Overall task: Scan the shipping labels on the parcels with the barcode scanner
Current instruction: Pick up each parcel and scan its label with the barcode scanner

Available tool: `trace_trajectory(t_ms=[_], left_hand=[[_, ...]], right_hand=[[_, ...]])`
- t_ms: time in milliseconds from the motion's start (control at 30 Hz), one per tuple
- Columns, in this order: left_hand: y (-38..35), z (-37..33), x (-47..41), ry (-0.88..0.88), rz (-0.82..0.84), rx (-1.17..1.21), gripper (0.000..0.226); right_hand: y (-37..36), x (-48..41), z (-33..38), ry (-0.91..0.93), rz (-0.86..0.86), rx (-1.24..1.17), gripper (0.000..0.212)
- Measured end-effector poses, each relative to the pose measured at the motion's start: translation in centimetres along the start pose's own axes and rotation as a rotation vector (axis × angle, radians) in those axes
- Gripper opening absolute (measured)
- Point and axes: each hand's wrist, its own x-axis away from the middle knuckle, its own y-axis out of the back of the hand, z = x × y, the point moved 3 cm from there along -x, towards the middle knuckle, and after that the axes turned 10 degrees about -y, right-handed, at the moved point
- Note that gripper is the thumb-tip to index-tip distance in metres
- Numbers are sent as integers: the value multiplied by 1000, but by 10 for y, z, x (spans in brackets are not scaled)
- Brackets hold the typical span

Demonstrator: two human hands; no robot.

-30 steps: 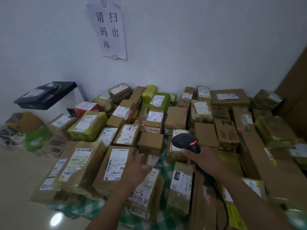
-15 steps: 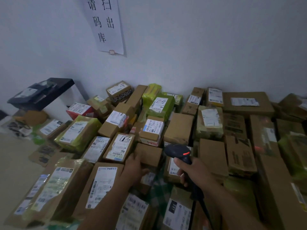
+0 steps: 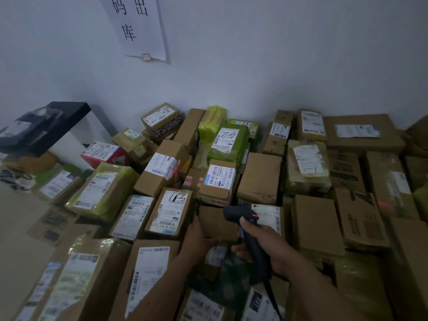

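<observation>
Wall-side parcels (image 3: pixel 259 177) — scanner (image 3: pixel 239 215) within right fingers (image 3: pixel 239 250), box (image 3: pixel 218 224) within left fingers (image 3: pixel 194 224).

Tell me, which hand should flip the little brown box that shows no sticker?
Probably the left. The left hand grips the little brown box at its edge, and no label shows on its top. The right hand is full, holding the scanner.

You're facing a green checked cloth (image 3: pixel 222 286), with brown and green-wrapped parcels (image 3: pixel 259 177) packed tight all round its bare patch and beyond it to the wall (image 3: pixel 278 66).
</observation>
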Motion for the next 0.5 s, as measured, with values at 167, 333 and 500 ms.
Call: trace_trajectory(t_ms=[167, 333, 500], left_hand=[[3, 4, -1, -27, 4, 102, 93], [11, 6, 0, 42, -49, 164, 93], [42, -7, 11, -53, -106, 253, 98]], right_hand=[[-23, -21, 7, -23, -5, -21, 71], [-23, -12, 9, 53, -111, -37, 69], [-9, 22, 16, 154, -177, -59, 64]])
